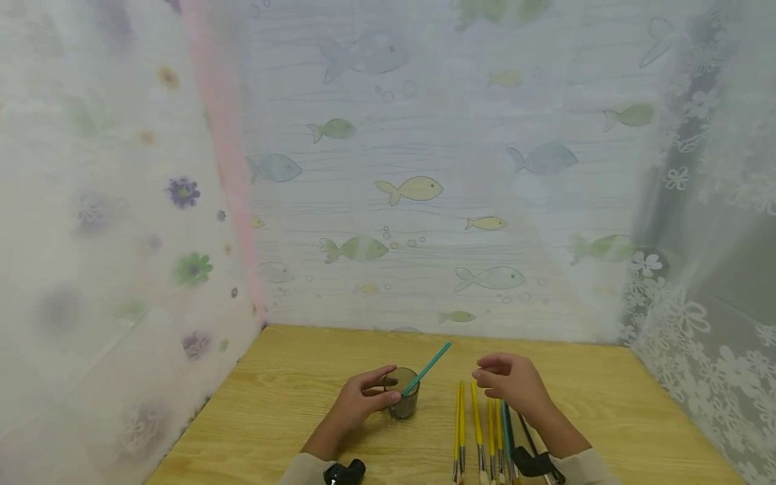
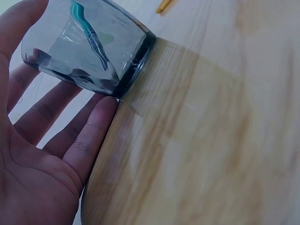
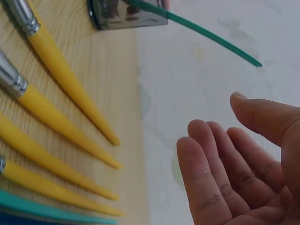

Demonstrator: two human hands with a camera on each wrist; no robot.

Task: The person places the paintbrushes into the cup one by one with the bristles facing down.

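Observation:
My left hand (image 1: 360, 399) holds a smoky drinking glass (image 1: 405, 408), with thumb and fingers spread around its side. A green-handled paintbrush (image 1: 433, 364) leans in the glass, handle end sticking out to the upper right. In the left wrist view, its metal ferrule and bristles (image 2: 107, 64) show through the glass near the base. My right hand (image 1: 514, 384) is in the air above the handle ends of several paintbrushes, holding nothing, fingers relaxed and thumb apart. Yellow-handled paintbrushes (image 3: 70, 84) lie beneath it, alongside a teal-handled one (image 3: 51, 209).
The brushes lie roughly side by side on the wood-grain table (image 1: 303, 377), bristles toward the near edge. A dark-handled brush (image 1: 527, 431) lies at the right, partly hidden by the right wrist. Behind the table hangs a fish-print curtain (image 1: 412, 269), with patterned curtains at both sides.

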